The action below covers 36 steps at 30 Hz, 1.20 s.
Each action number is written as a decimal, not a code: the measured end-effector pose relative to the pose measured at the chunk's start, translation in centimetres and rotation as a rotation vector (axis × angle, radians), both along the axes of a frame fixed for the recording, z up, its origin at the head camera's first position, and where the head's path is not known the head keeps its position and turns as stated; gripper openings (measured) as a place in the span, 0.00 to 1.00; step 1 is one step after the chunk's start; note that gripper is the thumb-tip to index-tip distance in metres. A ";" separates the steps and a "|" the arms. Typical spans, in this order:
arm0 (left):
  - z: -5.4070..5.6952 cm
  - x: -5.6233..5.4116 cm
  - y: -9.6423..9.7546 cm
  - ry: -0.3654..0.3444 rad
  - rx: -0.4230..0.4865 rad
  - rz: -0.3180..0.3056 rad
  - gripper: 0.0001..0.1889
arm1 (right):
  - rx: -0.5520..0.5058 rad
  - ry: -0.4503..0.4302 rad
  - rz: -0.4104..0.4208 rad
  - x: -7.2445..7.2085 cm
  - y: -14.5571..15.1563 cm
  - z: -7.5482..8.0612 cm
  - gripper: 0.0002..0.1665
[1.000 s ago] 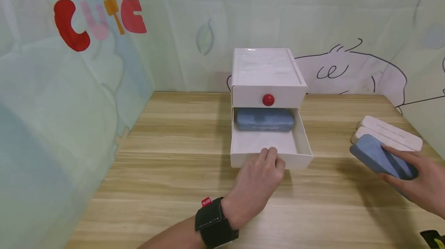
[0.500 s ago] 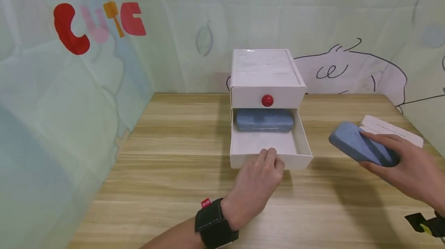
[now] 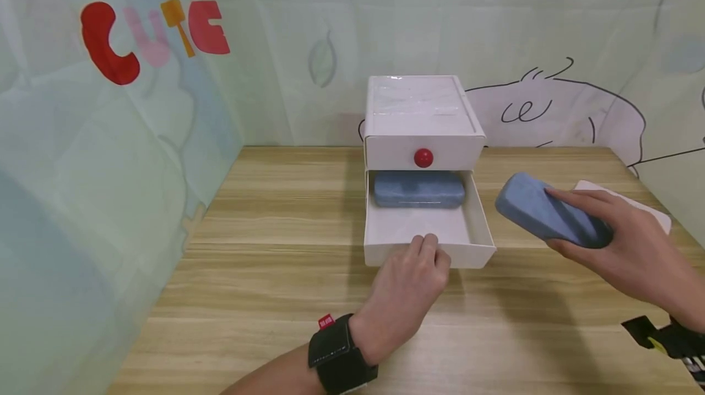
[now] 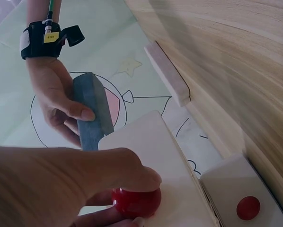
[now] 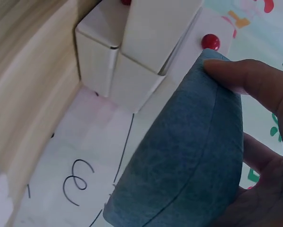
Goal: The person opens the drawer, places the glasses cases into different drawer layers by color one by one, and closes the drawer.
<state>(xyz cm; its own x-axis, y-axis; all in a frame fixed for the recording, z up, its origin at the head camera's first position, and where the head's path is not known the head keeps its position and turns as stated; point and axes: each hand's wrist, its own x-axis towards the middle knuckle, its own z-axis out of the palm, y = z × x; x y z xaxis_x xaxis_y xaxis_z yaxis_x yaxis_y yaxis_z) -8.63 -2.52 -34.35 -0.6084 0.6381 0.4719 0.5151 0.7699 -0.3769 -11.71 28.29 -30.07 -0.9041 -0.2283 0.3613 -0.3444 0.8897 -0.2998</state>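
A small white drawer unit stands on the table with its lower drawer pulled out. At the front of that drawer is my left hand; the left wrist view shows its thumb and fingers gripping the red knob. One blue glasses case lies across the drawer's rear. To the right of the drawer, my right hand holds a second blue glasses case above the table, thumb on one side and fingers on the other. The palm hides its near end.
A white case lies at the right of the wooden table, partly hidden behind my right hand. The upper drawer, with its own red knob, is closed. Printed fabric hangs behind the table and along its sides.
My right hand has carried the blue glasses case leftward and up, away from the white case and closer to the drawer. The left hand and the drawer have stayed in place.
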 end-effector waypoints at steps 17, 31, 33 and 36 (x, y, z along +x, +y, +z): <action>0.0 -0.1 -0.2 0.006 0.011 -0.004 0.07 | -0.028 -0.004 0.184 -1.6 -5.4 2.2 0.44; 0.0 0.0 -0.1 0.011 0.004 -0.002 0.07 | 0.031 -0.021 0.344 -3.4 -7.7 2.9 0.43; 0.0 0.0 -0.1 0.008 0.006 -0.002 0.07 | 0.027 -0.025 0.361 -3.7 -8.1 3.1 0.43; 0.0 0.0 -0.1 0.001 0.011 -0.005 0.08 | 0.021 -0.021 0.390 -4.0 -8.7 3.1 0.42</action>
